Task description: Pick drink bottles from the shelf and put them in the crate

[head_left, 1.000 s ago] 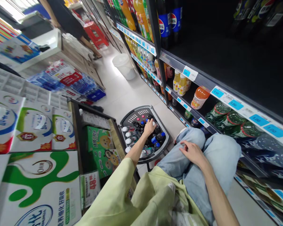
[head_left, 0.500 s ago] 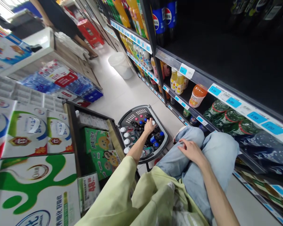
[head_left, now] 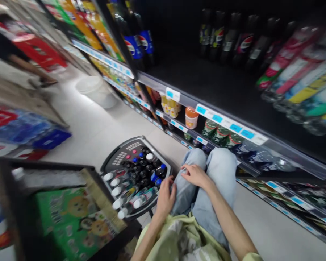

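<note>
My left hand [head_left: 167, 195] is just beside the near right rim of a dark shopping basket [head_left: 169, 166], its fingers slightly bent and apart, with nothing in it. Whether it touches the rim is hard to tell. Inside the basket stand and lean several bottles: dark ones with black, blue and pink caps, a bottle with a white cap [head_left: 150, 157], and clear bottles with white caps [head_left: 116, 182] along the left side. A bottle with a blue label [head_left: 160, 169] lies near the right rim. My right hand [head_left: 197, 176] rests open on my jeans [head_left: 220, 181] at the knee.
A black shelf rack [head_left: 174, 69] on the right bears cola bottles [head_left: 137, 45], clear bottles with coloured labels [head_left: 301, 79] and green-tinted bottles [head_left: 220, 135]. Green packages [head_left: 67, 214] sit left of the basket. A white bucket [head_left: 97, 90] and red stool [head_left: 40, 50] stand farther off.
My left hand has left the bottles in the basket and drawn back to the basket's near right side. The view has swung right, showing more shelf. My right hand stays on the knee.
</note>
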Demonstrator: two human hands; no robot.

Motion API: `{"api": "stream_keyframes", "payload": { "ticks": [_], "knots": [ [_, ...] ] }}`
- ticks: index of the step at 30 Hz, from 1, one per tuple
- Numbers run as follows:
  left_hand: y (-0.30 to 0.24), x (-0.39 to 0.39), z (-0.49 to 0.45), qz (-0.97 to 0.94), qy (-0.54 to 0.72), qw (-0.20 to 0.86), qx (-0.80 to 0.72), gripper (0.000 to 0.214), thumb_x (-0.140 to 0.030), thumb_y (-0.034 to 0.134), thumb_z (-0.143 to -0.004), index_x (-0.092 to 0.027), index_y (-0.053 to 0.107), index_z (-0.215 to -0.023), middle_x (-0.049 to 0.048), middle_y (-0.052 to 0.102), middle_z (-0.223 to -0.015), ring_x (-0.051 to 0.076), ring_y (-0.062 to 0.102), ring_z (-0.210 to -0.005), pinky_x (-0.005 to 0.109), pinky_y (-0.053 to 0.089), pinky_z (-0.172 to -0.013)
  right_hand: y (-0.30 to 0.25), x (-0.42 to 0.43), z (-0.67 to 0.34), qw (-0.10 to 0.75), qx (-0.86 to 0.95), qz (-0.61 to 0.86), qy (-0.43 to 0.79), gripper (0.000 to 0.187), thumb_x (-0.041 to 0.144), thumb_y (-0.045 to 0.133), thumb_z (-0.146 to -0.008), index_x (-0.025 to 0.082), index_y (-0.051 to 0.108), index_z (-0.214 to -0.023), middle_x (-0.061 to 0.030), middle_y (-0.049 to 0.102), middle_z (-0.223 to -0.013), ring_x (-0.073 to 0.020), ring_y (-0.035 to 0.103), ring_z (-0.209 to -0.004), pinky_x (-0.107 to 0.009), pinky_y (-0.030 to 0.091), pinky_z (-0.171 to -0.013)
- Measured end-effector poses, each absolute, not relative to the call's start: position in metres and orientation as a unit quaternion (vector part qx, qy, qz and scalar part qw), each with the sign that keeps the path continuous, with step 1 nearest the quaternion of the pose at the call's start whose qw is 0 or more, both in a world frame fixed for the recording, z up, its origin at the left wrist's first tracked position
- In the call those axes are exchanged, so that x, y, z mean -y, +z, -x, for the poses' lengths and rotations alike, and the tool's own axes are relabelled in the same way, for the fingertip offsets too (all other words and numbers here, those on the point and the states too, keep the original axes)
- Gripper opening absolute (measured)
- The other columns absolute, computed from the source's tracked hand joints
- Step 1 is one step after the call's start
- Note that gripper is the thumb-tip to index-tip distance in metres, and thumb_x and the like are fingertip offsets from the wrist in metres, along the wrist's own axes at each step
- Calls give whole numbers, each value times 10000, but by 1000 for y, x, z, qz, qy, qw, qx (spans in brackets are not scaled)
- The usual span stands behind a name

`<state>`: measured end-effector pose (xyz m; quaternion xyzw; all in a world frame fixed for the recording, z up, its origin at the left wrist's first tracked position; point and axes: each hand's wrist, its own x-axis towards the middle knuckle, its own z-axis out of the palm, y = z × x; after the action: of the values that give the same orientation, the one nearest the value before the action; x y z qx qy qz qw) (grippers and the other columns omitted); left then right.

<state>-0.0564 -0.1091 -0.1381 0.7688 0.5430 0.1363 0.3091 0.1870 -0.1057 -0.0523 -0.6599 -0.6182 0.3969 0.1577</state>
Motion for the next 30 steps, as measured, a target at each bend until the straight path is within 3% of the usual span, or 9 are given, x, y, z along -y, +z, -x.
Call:
{"api": "stream_keyframes", "payload": {
  "ticks": [4,8,11,14,19,21,24,26,30],
  "knots": [
    [-136,139,19,-854,78,215,-468,610,-419,575,-1056,-187,604,-1619,240,612,-1610,383,578,-1522,589,488,-1285,-46,106,-188,180,627,672,350,288,299,664,-1054,263,781,-1314,25,852,-945,-198,817,-936,-258,558,-878],
    [-134,106,-30,-886,16,143,-441,716,-405,694,-970,-111,612,-1618,300,539,-1682,466,493,-1591,613,517,-1230,-40,107,-192,176,623,690,324,277,328,630,-1063,279,777,-1293,1,878,-1120,-232,830,-1024,-275,565,-886],
    [-129,75,-72,-896,-24,127,-424,721,-288,641,-974,-131,568,-1674,291,483,-1733,495,465,-1595,616,573,-1131,-38,107,-199,164,603,722,296,393,299,512,-1105,225,715,-1434,-113,833,-1348,-304,822,-1137,-359,581,-961],
    [-126,54,-111,-895,-27,129,-427,718,-241,566,-1011,-139,515,-1720,290,470,-1738,492,528,-1517,595,590,-1089,-40,108,-210,146,566,768,261,480,309,453,-1132,187,617,-1566,-180,776,-1430,-332,806,-1172,-419,589,-1005],
    [-125,39,-152,-888,-16,161,-430,655,-164,402,-1077,-185,524,-1720,263,550,-1654,447,578,-1433,565,587,-1081,-47,117,-220,161,524,804,230,330,302,520,-1121,189,710,-1366,-173,786,-1318,-313,774,-1234,-432,589,-1067],
    [-124,40,-160,-890,-13,174,-422,640,-144,404,-1075,-186,561,-1694,262,559,-1633,450,562,-1456,573,563,-1120,-49,122,-221,213,514,801,220,275,271,548,-1095,206,732,-1290,-150,797,-1308,-303,770,-1248,-431,596,-1085],
    [-121,43,-169,-897,-3,178,-406,593,-158,457,-1060,-154,625,-1629,277,547,-1633,491,511,-1500,623,528,-1150,-41,131,-226,384,492,761,179,254,280,540,-1078,226,765,-1185,-130,822,-1274,-268,793,-1178,-391,650,-999],
    [-118,45,-174,-903,2,173,-393,557,-230,541,-1046,-118,652,-1580,304,549,-1610,517,508,-1476,657,533,-1113,-24,141,-238,498,447,737,92,256,336,545,-1082,233,776,-1119,-142,833,-1228,-258,805,-1116,-389,678,-923],
    [-114,42,-179,-910,10,156,-384,530,-355,634,-1012,-87,696,-1465,319,603,-1491,492,569,-1346,632,564,-1008,38,169,-287,609,285,728,-134,202,421,686,-1026,230,748,-1049,-119,824,-1066,-265,807,-1005,-442,696,-888]
  ]
}}
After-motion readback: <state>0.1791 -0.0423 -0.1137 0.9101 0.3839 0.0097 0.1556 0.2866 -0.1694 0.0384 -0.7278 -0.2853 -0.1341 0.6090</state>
